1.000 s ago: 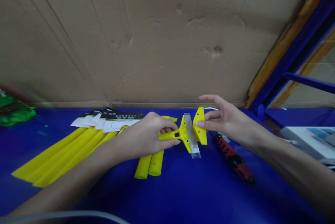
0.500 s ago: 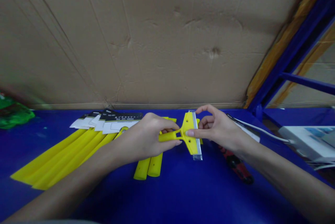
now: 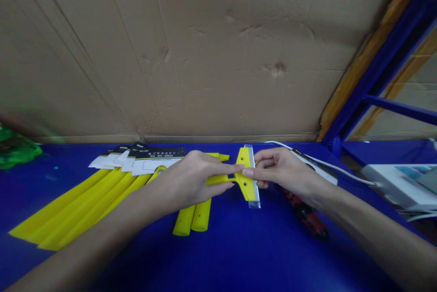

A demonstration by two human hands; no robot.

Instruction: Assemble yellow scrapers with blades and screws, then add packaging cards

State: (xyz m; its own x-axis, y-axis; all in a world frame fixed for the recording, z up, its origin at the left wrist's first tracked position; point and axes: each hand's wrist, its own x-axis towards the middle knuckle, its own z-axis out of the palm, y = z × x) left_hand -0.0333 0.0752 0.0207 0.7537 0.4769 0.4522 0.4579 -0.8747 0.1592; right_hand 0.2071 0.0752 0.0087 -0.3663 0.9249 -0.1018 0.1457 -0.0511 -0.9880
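Above the blue table, both hands hold a yellow scraper (image 3: pixel 245 186) with a wide, flared head. My left hand (image 3: pixel 191 173) wraps round its handle, with the index finger stretched onto the neck. My right hand (image 3: pixel 278 166) pinches the head, thumb on top and the other fingers curled beneath. A silvery blade strip (image 3: pixel 256 195) in a clear sleeve runs along the head's outer edge. Small holes show in the head. Under and behind my left hand lie two yellow handles (image 3: pixel 201 217), their upper parts partly hidden.
Several yellow scrapers or handles with white-and-black cards (image 3: pixel 150 164) are fanned out at the left. A red-and-black tool (image 3: pixel 312 219) lies under my right forearm. A white cable (image 3: pixel 344 172) runs to a white box (image 3: pixel 392 182). A green bag (image 3: pixel 18 148) sits far left; cardboard (image 3: pixel 211 55) stands behind.
My left index finger has stretched forward onto the scraper's neck. My right index finger has left the blade's far end and curled under the head. The scraper shifted slightly left.
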